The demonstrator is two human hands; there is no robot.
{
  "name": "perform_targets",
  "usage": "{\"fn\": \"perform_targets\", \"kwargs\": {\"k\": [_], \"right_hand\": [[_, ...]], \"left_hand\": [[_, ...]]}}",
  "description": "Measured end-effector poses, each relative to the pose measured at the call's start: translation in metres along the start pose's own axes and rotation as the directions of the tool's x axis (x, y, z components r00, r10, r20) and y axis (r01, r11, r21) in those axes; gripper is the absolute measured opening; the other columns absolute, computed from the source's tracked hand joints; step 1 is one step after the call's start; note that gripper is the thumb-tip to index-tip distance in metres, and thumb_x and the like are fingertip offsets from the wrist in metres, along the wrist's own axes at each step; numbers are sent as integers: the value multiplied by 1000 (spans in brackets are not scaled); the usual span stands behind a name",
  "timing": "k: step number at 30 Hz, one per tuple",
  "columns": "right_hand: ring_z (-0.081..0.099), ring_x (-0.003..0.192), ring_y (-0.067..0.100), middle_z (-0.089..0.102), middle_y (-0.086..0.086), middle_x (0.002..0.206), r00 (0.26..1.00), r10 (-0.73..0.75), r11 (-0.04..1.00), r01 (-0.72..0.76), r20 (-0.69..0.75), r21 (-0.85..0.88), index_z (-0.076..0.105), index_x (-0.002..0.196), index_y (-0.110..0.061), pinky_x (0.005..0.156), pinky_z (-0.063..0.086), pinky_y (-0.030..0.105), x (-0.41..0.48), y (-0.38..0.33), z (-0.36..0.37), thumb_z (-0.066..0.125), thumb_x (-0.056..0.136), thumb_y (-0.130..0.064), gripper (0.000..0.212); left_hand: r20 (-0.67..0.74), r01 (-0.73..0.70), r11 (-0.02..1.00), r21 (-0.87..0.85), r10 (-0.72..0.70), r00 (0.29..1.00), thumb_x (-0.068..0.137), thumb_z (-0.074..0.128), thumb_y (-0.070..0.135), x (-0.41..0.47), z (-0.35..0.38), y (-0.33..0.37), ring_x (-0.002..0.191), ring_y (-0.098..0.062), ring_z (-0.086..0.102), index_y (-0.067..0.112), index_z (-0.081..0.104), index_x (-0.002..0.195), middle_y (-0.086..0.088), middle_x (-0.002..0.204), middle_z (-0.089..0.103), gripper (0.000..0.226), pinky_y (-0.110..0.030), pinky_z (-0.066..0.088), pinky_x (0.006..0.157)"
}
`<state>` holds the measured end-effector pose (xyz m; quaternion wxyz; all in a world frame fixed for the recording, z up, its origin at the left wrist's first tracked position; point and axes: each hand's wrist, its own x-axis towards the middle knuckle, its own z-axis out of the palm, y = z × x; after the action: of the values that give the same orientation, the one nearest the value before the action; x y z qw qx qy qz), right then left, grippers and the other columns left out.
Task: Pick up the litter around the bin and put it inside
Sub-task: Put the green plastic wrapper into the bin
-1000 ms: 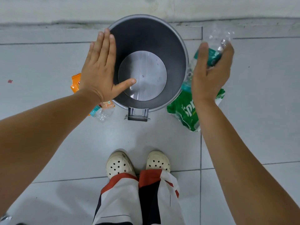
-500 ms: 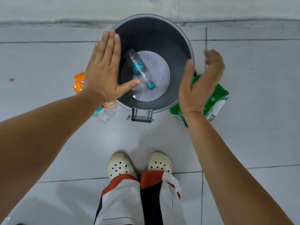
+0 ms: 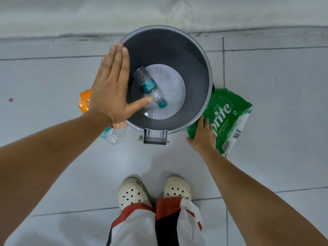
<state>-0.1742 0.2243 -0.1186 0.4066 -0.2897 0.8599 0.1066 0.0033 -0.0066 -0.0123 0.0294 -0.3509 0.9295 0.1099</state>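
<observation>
Bin is seen grey and round, a clear bottle lying inside; green wrapper is pressed by the right hand, fingers spread, nothing gripped; left hand is held flat and wide above the rim.

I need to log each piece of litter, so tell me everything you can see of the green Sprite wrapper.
The green Sprite wrapper is crinkled plastic film with white lettering, whitish edges and a barcode. It lies flat on the tiled floor against the bin, right of it. The right hand rests on its near corner, fingers spread, not yet closed.
</observation>
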Motion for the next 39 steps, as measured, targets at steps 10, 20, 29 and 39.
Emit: {"fn": "perform_targets", "kwargs": {"k": [10,20,29,39], "right_hand": [[59,107,34,43,15,146,951,81,976,-14,-298,218,14,152,-11,63,40,32,2,-8,-29,40,85,15,76],[62,112,28,54,8,139,585,-12,889,377,-811,259,43,141,-9,79,40,22,-74,-54,-112,48,84,12,61],[58,116,40,63,25,122,549,-528,830,494,-649,-257,63,120,0,103,39,50,-67,-101,-83,57,72,10,49],[29,136,35,33,20,146,886,-408,883,444,219,-153,28,146,-10,112,30,42,-31,-155,-77,55,94,-12,58]], "left_hand": [[-4,-6,1000,-17,6,1000,81,21,81,-1,-1,0,151,-31,0,-1,4,152,-19,162,4,110,-48,12,123],[15,17,999,-50,-16,1000,79,15,84,-1,-2,2,151,-32,3,0,4,152,-19,162,5,112,-50,15,122],[14,-8,998,-63,9,1000,77,14,87,-1,0,-2,151,-33,4,-7,7,151,-23,161,6,119,-50,15,122],[9,-8,998,-59,8,1000,76,14,88,-1,1,-1,151,-33,2,-5,5,151,-22,161,5,120,-50,16,122]]}}
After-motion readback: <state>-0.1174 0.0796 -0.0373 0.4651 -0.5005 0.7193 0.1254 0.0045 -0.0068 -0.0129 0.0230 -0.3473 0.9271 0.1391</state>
